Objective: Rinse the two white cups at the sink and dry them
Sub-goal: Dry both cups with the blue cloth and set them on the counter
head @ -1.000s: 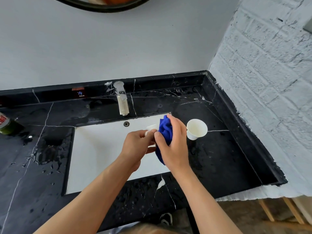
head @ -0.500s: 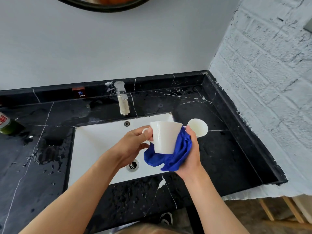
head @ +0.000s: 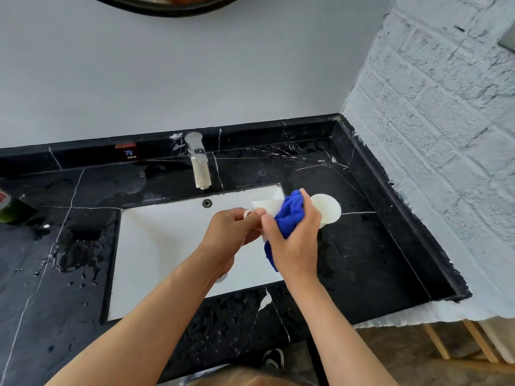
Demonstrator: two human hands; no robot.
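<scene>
While the left hand pinches the small handle of one white cup over the right part of the sink, the right hand has a blue cloth bunched against that cup, fingers curled round the fabric. So both grips are pressed on something: the left on the cup's handle, the right on the cloth, which covers most of the cup's side and mouth, leaving only a slice of white wall showing toward the tap. The cup is held in the air above the basin, not resting on anything I can see.

The second cup stands on the black marble bench just beside the sink's right edge, partly hidden behind the right hand, its mouth tipped toward the camera. Whether it is wet or dry can't be told from here. Water drops lie on the bench to the left of the basin, and a green bottle sits at the far left edge.

My reading is that rinsing is finished for the held cup and the drying step is in hand. The next move likely calls for turning the cup against the cloth so the inside and the base get wiped too, keeping a firm pinch on that thin handle since a damp cup could slip, then setting it down on a dry part of the bench, well apart from the puddles
</scene>
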